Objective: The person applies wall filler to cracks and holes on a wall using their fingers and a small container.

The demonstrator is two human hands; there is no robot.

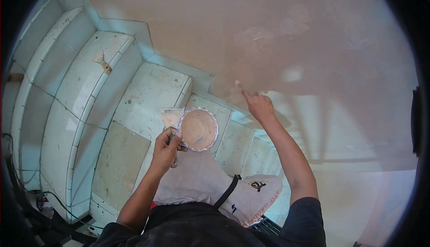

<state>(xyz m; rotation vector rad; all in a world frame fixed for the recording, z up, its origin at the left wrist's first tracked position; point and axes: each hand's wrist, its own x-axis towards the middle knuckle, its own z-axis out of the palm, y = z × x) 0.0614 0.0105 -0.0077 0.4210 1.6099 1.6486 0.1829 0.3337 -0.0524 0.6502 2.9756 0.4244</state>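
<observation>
The bowl point(199, 149), near the frame's centre, is gripped together with a scraper point(171, 119) by the left hand point(166, 147). Right of centre, the loosely opened right hand point(260, 106) points its index finger at the wall point(354, 77).

Watching remotely, I see pale tiled stairs point(154, 83) with dark spots and specks scattered over the treads. A scraper point(105, 67) with a wooden handle lies on a step toward the left, its handle end at the step's edge.
</observation>
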